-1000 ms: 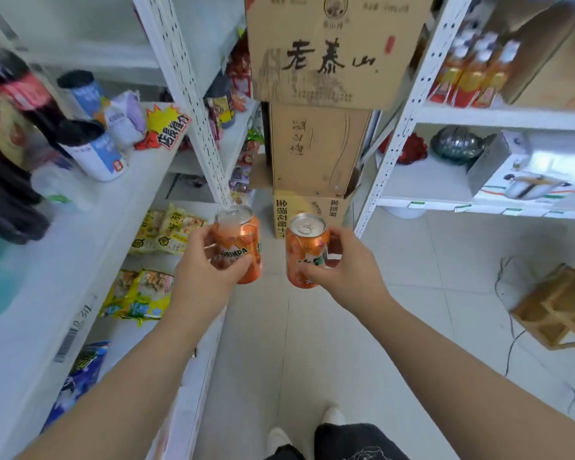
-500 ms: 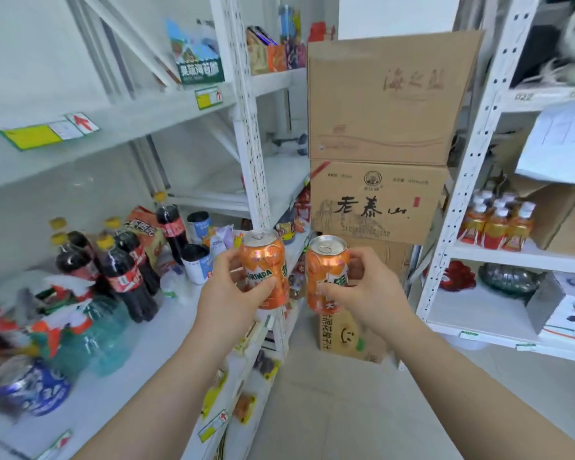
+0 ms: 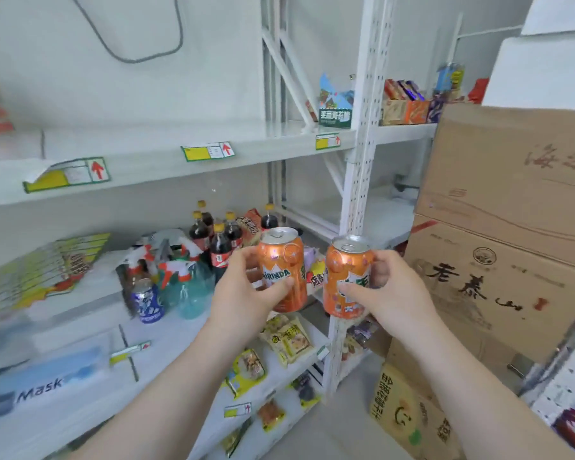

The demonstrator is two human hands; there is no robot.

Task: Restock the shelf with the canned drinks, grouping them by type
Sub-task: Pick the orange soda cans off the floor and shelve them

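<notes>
Small shop: white slotted shelving (image 3: 362, 127) with yellow price labels (image 3: 208, 151) above the fingers (image 3: 384, 267), cola bottles (image 3: 219, 250) behind them, snack packets (image 3: 289, 340) below, stacked cardboard cartons (image 3: 498, 287) right.

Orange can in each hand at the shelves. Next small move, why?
Probably set the Mirinda can in the left hand on the bare shelf near the blue can, leaving room beside it: the orange can in the right hand looks the same type, and both are unshelved.

White shelving (image 3: 273, 147); stacked cardboard boxes (image 3: 512, 200)
</notes>
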